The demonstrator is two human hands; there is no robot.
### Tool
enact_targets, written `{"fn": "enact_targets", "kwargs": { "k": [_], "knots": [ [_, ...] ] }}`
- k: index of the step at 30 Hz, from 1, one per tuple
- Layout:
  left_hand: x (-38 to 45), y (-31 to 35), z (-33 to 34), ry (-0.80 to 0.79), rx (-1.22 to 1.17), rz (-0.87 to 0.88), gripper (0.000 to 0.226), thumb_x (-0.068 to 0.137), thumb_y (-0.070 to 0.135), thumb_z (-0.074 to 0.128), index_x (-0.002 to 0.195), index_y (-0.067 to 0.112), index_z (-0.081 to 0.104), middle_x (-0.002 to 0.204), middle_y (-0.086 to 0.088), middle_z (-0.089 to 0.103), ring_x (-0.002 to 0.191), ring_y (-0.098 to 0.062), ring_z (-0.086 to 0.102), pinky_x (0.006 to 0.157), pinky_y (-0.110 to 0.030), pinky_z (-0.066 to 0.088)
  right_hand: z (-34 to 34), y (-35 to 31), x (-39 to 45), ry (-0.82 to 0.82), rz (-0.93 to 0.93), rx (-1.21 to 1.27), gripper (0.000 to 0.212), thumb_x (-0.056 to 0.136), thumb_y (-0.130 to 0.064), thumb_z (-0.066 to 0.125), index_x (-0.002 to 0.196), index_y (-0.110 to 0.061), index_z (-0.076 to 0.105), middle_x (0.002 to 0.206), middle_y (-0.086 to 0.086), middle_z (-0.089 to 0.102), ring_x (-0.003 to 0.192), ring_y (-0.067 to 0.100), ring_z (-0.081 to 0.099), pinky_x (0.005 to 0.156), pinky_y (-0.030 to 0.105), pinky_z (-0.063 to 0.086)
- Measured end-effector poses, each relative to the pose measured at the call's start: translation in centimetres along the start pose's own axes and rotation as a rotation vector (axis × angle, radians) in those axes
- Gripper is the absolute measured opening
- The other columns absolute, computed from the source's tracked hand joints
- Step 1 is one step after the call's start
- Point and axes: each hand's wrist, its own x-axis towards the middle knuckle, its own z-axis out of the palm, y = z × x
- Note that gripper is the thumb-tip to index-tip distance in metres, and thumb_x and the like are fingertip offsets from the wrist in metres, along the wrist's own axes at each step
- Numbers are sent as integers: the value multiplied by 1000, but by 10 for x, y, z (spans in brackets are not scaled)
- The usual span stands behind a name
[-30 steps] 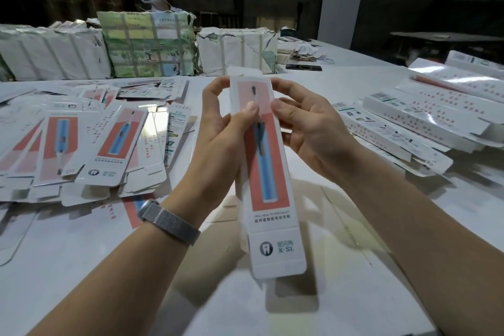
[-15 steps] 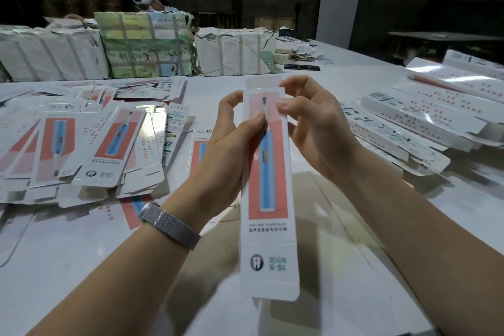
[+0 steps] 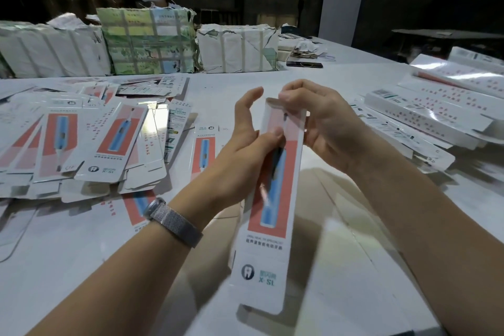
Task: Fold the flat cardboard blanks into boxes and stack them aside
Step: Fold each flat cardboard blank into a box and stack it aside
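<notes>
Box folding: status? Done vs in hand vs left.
Done: folded boxes lie stacked on the table at the right. In hand: one box held above the table, the right hand pinching its top end, the left hand with its thumb on the printed face; closure is not visible. Left: a large spread of flat blanks at the left, more than the finished stack.

On the table (image 3: 81,267), flat blanks (image 3: 90,142) lie left, folded boxes (image 3: 425,114) right, wrapped bundles (image 3: 147,38) behind.
</notes>
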Motion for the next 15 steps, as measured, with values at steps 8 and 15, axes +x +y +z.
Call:
{"fn": "enact_targets", "kwargs": {
  "k": [8,15],
  "knots": [
    [-1,6,-1,-23,-39,-15,57,94,40,46,143,46,18,75,8,69,66,-11,68,65,-23,55,3,-1,-2,104,-53,-51,18,85,0,65,73,-11,71,64,1,64,64,15,59,59,25,53],
    [-2,7,-2,-50,-6,-7,59,91,41,48,144,47,22,86,8,71,69,-14,68,67,-25,55,-3,-4,-1,131,-89,-89,19,87,-3,65,70,-11,69,64,1,65,58,11,61,52,25,51]
  ]
}}
